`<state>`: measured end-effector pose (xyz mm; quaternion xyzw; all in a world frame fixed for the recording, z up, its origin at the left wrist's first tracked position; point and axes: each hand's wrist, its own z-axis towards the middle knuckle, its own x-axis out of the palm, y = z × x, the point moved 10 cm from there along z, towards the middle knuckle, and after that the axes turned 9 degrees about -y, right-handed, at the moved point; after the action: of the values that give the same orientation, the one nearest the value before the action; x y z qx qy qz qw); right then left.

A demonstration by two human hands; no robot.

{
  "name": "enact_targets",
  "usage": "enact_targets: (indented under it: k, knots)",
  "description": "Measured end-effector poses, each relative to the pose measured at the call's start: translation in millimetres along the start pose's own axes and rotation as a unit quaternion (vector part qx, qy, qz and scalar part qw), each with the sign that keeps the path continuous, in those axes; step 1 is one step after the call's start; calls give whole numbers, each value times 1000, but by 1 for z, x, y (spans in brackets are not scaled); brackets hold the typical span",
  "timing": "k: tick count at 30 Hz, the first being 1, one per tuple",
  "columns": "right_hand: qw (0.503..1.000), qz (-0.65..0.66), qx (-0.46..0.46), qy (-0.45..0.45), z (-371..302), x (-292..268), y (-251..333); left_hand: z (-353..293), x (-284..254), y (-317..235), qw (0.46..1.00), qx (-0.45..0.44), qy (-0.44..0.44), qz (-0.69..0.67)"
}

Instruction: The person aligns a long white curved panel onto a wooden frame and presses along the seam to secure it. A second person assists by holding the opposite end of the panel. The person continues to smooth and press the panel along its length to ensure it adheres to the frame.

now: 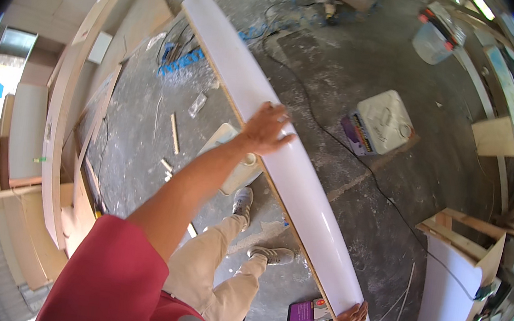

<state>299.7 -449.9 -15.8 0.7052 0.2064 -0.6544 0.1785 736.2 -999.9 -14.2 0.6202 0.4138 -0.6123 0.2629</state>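
Observation:
A long, narrow white panel [296,181] with a glossy, rounded surface and a raw wooden near edge runs diagonally from the upper middle to the bottom right. Across its middle lies my left hand [267,130], fingers bent over the surface toward the far edge and thumb apart, holding it. Nearer its lower right end, my right hand [351,318] grips the same panel, its fingers reaching over the white face. Partly hidden under the panel by my left hand is a pale plastic jerrycan [239,177]. A purple-labelled container [305,320] sits beside the panel near my right hand.
Another pale jerrycan [385,121] stands beyond the panel, with a black cable [330,134] trailing past it. A curved white wooden piece [447,296] is at the right. Wooden panels [62,113] lean at the left. A clear bucket [435,41] stands far right.

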Motion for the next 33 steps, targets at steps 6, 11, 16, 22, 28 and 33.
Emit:
enact_targets:
  k: [6, 11, 16, 22, 28, 33]
  knots:
    - [981, -178, -78, 23, 8, 29, -22, 13, -2, -18, 993, -15, 114, -8]
    - [955, 141, -214, -152, -10, 51, 236, 10, 11, -14, 996, -6, 87, -1]
    - [981, 153, -114, 21, -53, 16, 551, 0, -8, 6, 972, -53, -109, -200]
    - [992, 69, -94, -38, -54, 20, 568, 2, -20, 9, 934, -64, -116, -331]
    - [995, 80, -14, 60, -53, -9, 589, 35, -31, 91, 934, -83, -171, -302]
    - [994, 83, -15, 72, -52, -10, 587, 90, -62, 224, 996, -77, -39, 17]
